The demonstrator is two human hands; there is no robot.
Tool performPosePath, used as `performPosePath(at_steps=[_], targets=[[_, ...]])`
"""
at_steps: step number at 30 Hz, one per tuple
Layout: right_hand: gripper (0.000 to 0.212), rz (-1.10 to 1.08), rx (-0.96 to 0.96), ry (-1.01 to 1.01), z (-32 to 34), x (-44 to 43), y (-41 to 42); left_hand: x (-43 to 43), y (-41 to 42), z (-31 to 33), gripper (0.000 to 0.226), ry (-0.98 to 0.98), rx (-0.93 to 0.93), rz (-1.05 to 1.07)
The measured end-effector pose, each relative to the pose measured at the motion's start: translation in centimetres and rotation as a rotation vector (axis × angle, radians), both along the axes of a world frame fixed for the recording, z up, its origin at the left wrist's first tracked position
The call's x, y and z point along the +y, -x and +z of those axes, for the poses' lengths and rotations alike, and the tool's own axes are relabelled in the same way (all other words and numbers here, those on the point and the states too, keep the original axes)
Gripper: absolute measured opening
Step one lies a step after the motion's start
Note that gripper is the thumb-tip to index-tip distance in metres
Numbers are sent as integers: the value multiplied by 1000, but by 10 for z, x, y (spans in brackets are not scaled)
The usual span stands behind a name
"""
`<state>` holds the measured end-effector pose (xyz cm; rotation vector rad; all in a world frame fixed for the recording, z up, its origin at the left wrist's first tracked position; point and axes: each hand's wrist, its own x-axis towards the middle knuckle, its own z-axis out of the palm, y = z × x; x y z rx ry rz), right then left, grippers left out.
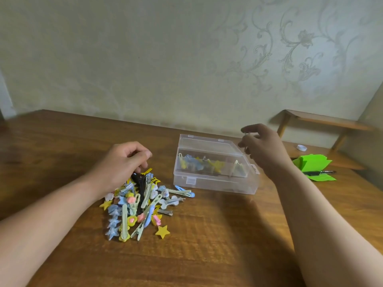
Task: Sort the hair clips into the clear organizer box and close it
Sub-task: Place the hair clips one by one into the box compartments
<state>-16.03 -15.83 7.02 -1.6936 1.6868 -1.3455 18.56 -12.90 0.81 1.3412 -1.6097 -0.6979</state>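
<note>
Left hand [122, 160]: fingers curled down into far end of heap of small multicoloured plastic and metal hair clips [136, 206], tips at a glossy black clip [138, 183]; whether it is gripped cannot be told. Heap lies on brown wood-grain table [207, 235], long axis running away from person; shapes incl. stars, hearts, slim bars. Clear rigid plastic organizer box [217, 186] sits just right of heap, long axis left-right, hinged lid [207, 145] raised at rear, several clips inside. Right hand [265, 148] hovers over box's right end, nearer hand to box; fingers loosely curled, apparently pinching a slim pale clip [246, 146] (blurred). Drop direction, est.: down and left.
</note>
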Motion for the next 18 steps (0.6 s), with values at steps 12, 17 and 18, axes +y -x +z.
performPosePath(at_steps=[12,17,18], targets=[[17,-75,152,16,-12,-10,1,1,-2,0,17,-8,-2,-2],[10,-105,296,10,-16,-7,-2,2,-1,0,16,-6,-11,10],[11,-114,318,-2,-16,-7,-3,2,-1,1,16,-6,-10,11]])
